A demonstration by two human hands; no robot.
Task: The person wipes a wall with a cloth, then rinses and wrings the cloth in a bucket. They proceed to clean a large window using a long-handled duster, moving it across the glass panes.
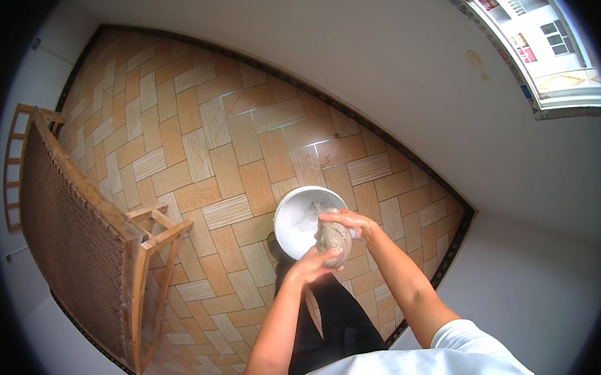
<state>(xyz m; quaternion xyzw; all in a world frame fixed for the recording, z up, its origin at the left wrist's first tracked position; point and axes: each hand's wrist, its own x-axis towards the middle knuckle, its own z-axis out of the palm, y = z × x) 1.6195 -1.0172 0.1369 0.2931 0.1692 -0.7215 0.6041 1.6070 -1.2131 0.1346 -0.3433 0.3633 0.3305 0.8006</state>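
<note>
A bunched, wet-looking greyish-beige cloth (334, 236) is held between my two hands, above the near right part of a white bucket (288, 233). My left hand (318, 263) grips its lower end, with the thumb over the top. My right hand (351, 220) holds its upper end and has some suds near the wrist. Whitish, sudsy liquid shows inside the bucket. The cloth and my hands hide part of the bucket's near right rim.
A wooden bed-like frame with a woven brown surface (76, 232) stands tilted at the left. Wet marks shine on the tiled floor (307, 159) beyond the bucket. White walls with dark skirting surround the floor; a window (555, 40) is at the upper right.
</note>
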